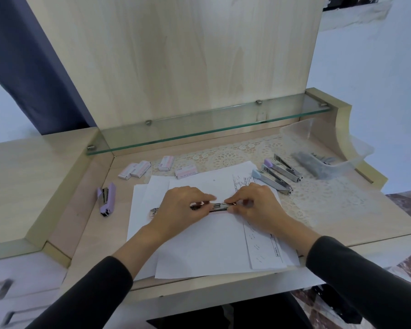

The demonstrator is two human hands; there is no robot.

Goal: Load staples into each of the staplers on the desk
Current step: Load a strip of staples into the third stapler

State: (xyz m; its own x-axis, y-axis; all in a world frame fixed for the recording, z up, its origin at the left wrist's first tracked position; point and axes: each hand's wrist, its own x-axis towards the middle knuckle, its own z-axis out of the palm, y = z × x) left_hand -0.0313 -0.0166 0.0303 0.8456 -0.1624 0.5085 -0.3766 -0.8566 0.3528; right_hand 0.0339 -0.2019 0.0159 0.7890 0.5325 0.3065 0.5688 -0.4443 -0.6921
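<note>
With left grip (183, 207) and right grip (256, 205) pinching open stapler (220, 206), six o'clock of staple boxes (186, 172); could jam if pressed askew.

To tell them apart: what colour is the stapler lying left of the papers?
The stapler is pale purple, seen best in the head view.

Pale wood desk (88, 233), lace mat (318, 198) across the back, white sheets (199, 245) mid-desk, purple stapler (106, 199) left, staple boxes (140, 169) behind
</note>
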